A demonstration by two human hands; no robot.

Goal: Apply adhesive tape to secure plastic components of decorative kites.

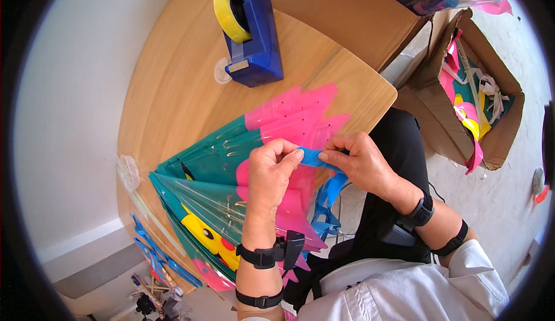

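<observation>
Between my two hands a short stretch of blue ribbon (313,158) is pulled flat. My left hand (273,168) pinches one end between thumb and fingertips. About a thumb's length to the right, my right hand (357,162) pinches the other part, and the loose ribbon trails down in folds past my knee. Under my hands lies a folded plastic kite-like sheet (225,141), green with a pink jagged edge and a yellow cartoon figure. My left forearm crosses over it and hides part of the sheet.
A blue tape dispenser (259,49) with a yellow roll stands at the table's far side. More blue ribbons (165,254) hang at the table's left edge, beside thin white rods (151,208). An open carton (502,118) with similar sheets stands on the floor at right.
</observation>
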